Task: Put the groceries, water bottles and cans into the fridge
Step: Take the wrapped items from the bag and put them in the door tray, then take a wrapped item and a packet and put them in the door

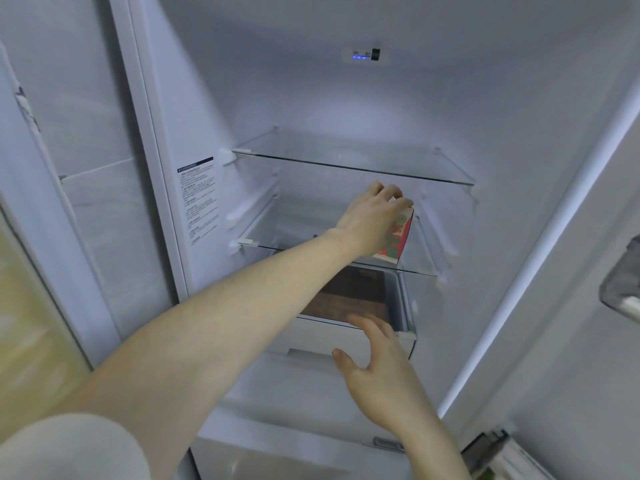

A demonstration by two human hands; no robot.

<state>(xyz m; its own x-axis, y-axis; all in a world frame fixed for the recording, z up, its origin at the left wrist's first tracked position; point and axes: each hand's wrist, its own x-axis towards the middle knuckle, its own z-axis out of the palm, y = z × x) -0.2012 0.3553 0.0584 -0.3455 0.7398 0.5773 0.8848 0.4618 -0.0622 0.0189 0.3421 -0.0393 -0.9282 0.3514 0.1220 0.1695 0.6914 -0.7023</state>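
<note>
Reaching into the fridge [346, 109], our left hand [372, 220] grips a red carton [401, 237] tilted on the middle glass shelf [277, 244] while our right hand [374, 368] hovers open by the drawer [329, 341]; released crooked, the carton could topple.

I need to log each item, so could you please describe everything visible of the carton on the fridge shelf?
The carton looks like printed cardboard, red with green and cream patches. It stands tilted on the lower glass shelf, right of middle. The left hand grips its top and hides most of it.
</note>
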